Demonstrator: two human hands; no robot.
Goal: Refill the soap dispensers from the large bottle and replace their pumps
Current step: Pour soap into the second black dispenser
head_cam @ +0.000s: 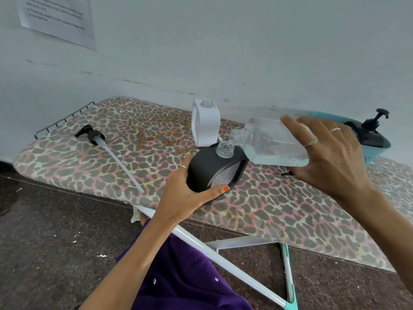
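Note:
A black soap dispenser with an open clear neck stands tilted on the leopard-print ironing board. My left hand grips its lower left side, thumb along the front. My right hand holds a clear bottle of pale blue liquid tipped on its side, mouth just over the dispenser's neck, liquid trickling in. Behind stands a white dispenser with an open neck. A black pump with a long clear tube lies on the board at the left.
A teal basket at the board's far right holds another black dispenser with its pump fitted. The wall runs right behind the board. A wire rack edges the board's left end. Below are the board's white legs and a dark speckled floor.

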